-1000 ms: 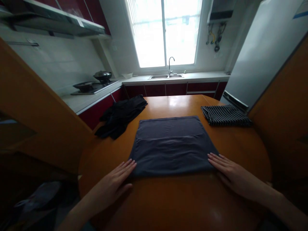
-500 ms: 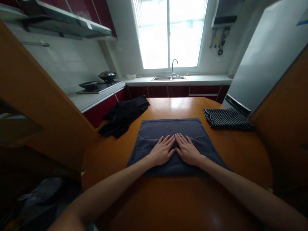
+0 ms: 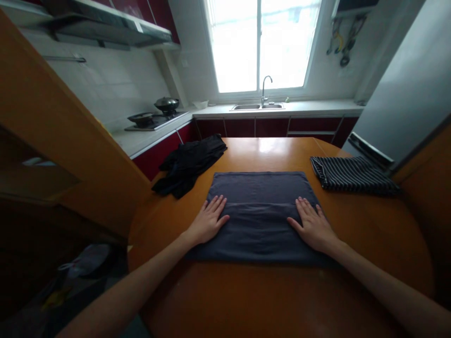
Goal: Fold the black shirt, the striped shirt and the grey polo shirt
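Observation:
A dark grey-blue cloth (image 3: pixel 260 225), folded with a flap edge running across its middle, lies flat on the wooden table (image 3: pixel 268 295). My left hand (image 3: pixel 207 219) rests palm down on its left edge, fingers stretched forward and thumb pointing inward. On the right edge, my right hand (image 3: pixel 313 224) lies flat in the same way, fingers apart. Neither hand grips anything. The cloth's side edges are partly hidden beneath the hands.
A crumpled black garment (image 3: pixel 192 164) lies at the table's back left. A folded black-and-white striped cloth (image 3: pixel 352 174) is at the right. Beyond the table are a sink (image 3: pixel 246 107), a stove with pans (image 3: pixel 167 104), and a fridge (image 3: pixel 398 89) at right.
My hands have slid apart from the cloth's middle, the left one to the left edge, the right one to the right edge. The camera view has shifted slightly.

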Tool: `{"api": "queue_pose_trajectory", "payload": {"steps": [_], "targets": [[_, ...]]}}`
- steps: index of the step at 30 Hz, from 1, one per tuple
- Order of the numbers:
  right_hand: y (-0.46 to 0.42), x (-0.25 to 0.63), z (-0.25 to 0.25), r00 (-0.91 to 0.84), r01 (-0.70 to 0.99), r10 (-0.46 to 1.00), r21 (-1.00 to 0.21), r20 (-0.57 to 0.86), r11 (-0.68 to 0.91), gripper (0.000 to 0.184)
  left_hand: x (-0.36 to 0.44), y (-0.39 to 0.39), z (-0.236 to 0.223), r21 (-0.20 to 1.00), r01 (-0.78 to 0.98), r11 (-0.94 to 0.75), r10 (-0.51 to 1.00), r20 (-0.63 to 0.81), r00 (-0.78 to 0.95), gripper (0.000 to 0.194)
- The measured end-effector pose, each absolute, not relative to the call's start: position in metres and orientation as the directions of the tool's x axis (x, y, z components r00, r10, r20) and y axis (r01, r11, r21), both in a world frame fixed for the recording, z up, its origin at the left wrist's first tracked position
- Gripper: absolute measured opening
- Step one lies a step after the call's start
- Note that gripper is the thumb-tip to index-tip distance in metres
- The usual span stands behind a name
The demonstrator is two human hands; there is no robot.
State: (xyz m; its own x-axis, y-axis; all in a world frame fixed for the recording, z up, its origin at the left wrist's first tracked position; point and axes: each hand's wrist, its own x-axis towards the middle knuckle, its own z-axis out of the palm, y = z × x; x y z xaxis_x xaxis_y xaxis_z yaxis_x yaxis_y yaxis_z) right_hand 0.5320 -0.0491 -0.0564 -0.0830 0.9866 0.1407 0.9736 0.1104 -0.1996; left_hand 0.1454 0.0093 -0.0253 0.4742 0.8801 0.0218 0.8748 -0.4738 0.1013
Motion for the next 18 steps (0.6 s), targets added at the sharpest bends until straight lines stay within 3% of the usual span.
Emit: {"api": "queue_pose_trajectory", "payload": {"steps": [6,10,13,15,18], "targets": [[-0.059,0.571,-0.063,0.030,0.976,0.996,-0.216,0.082,-0.012,0.080,0.096,0.016,-0.037,0.125,0.909,-0.398,0.916,0.009,0.400,0.073],[-0.046,0.584,-0.059,0.080,0.954,0.979,-0.300,0.187,-0.021,0.071,0.085,0.042,-0.046,0.238,0.901,-0.362,0.931,0.136,0.338,0.077],[-0.015,0.598,-0.040,0.057,0.925,0.942,-0.372,0.332,0.076,0.057,0.082,0.084,-0.035,0.389,0.848,-0.360,0.927,0.249,0.280,0.080],[0.015,0.607,-0.022,-0.015,0.905,0.928,-0.390,0.372,0.171,0.049,0.084,0.117,-0.019,0.432,0.808,-0.402,0.915,0.227,0.334,0.079],[0.062,0.612,0.002,-0.082,0.920,0.953,-0.345,0.292,0.185,0.043,0.096,0.162,0.003,0.415,0.801,-0.432,0.901,0.155,0.406,0.069]]}}
